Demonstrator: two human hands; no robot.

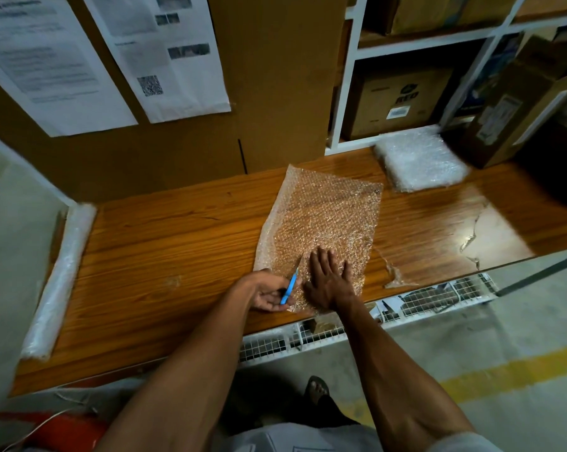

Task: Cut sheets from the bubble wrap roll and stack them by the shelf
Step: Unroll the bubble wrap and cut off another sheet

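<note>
Left hand (269, 293) pinches a blue-handled cutter (290, 287) btwn thumb & fingers, blade tip angled up-right onto the bubble wrap sheet (324, 216). Right hand (329, 278) lies flat, fingers spread, pressing the sheet's near end just beside the blade. Head view: sheet lies flat on the wooden tabletop (177, 243), near-center, its near edge at the table's front edge. Stack of cut sheets (419, 161) sits at the far right of the table, touching the base of the white shelf (347, 102), well apart from the sheet being worked. Bubble wrap roll (60, 278) lies along the table's left edge. Cardboard boxes (402, 99) fill the shelf compartments; a big cardboard panel (269, 79) w/ printed papers (164, 50) stands behind the table. Clear plastic scraps (396, 272) lie right of the sheet.
</note>
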